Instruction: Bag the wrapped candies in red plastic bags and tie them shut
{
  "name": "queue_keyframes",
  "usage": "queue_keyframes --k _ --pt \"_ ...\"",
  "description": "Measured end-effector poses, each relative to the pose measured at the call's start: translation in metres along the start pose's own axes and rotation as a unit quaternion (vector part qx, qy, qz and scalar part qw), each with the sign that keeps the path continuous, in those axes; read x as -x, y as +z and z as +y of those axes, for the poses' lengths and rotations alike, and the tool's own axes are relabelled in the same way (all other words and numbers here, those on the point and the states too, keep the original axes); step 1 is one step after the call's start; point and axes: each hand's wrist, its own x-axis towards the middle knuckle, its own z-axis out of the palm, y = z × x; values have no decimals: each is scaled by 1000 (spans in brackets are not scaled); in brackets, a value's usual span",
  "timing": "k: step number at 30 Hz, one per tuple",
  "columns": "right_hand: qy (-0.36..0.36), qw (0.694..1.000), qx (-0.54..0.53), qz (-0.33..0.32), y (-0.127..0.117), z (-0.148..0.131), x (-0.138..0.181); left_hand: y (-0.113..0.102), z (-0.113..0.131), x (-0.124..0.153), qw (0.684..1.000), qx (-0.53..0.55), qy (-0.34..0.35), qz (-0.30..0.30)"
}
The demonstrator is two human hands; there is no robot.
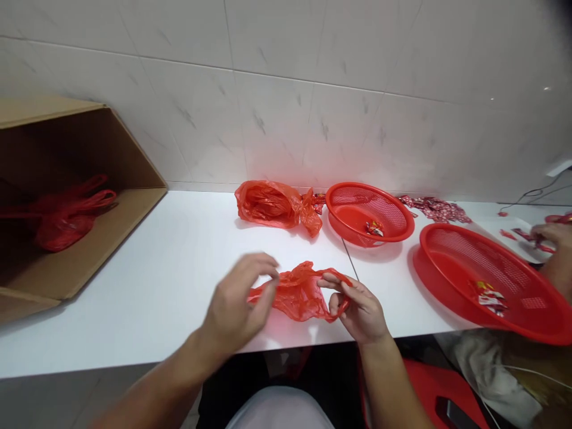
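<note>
A thin red plastic bag (299, 295) is stretched out just above the white table, near its front edge. My right hand (363, 308) is closed on the bag's right end, with a loop of the plastic around its fingers. At the bag's left end is my left hand (239, 301), slightly blurred, its thumb and fingers curved and apart. It covers part of that end, so whether it touches the plastic is unclear. Behind the bag, against the wall, lies a bundle of more red plastic bags (268, 205).
A cardboard box (129, 220) on its side holds a tied red bag (67, 217). To the right stand a small red basket (335, 217) and a large one (429, 280), each with a few wrapped packets. Red-patterned wrappers (438, 210) lie behind them. A co-worker's hand (556, 233) is far right.
</note>
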Motion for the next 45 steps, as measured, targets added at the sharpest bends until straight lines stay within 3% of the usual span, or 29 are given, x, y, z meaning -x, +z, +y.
queue_keyframes --k 2,5,9,11,14,15,16,17,18,19,20,23,24,26,30,34,37,39,40,41,42,43,44,45 --pt "-8 1000 2 17 4 1 -2 20 9 7 995 23 14 -96" --pt "-21 998 26 53 5 -1 -5 54 -5 10 964 -84 -50 -246" --pt "-45 976 174 121 -10 -14 -8 74 -38 3 923 -165 -141 -317" --pt "-75 933 305 177 -14 -25 -4 75 -45 -1 912 -171 -158 -337" --pt "-201 814 450 309 4 -36 14 78 -48 -7 905 -179 -173 -344" --pt "-250 796 461 303 16 -35 20 82 -48 -9 906 -176 -175 -342" --pt "-286 798 465 254 31 -31 25 86 -48 -11 908 -171 -174 -339" --pt "-299 818 466 155 45 -25 27 90 -49 -13 911 -165 -170 -337" --pt "-281 834 474 32 57 -16 26 95 -49 -14 915 -156 -163 -336" --pt "-250 830 496 -56 65 -7 20 98 -50 -15 918 -147 -154 -335" --pt "-220 811 536 -86 68 3 11 100 -51 -16 921 -137 -143 -337" --pt "-86 714 694 20 47 23 -27 95 -54 -15 926 -104 -107 -347" --pt "-28 685 727 34 33 26 -39 90 -55 -14 926 -95 -99 -352" --pt "46 654 755 25 6 24 -57 79 -56 -14 924 -81 -88 -362" --pt "78 659 747 -44 -25 10 -73 62 -58 -19 909 -65 -14 -412" --pt "90 674 722 -124 -20 -14 -62 62 -66 -24 901 -86 17 -426" --pt "10 743 613 -267 -10 -47 -27 68 -77 -25 906 -114 -4 -408" --pt "-66 812 500 -294 -13 -75 -5 70 -83 -25 908 -131 -22 -398" --pt "-98 854 447 -246 -19 -88 -1 70 -84 -26 908 -136 -30 -395" --pt "-123 894 405 -149 -30 -99 -2 70 -84 -27 908 -137 -36 -395" --pt "-154 914 375 -14 -43 -106 -9 68 -82 -28 906 -136 -41 -398" --pt "-177 906 355 144 -58 -110 -21 66 -79 -30 904 -134 -45 -402" --pt "-196 875 327 300 -74 -111 -37 63 -75 -31 902 -132 -48 -407" --pt "-181 845 285 414 -89 -109 -54 60 -69 -31 901 -130 -51 -410"
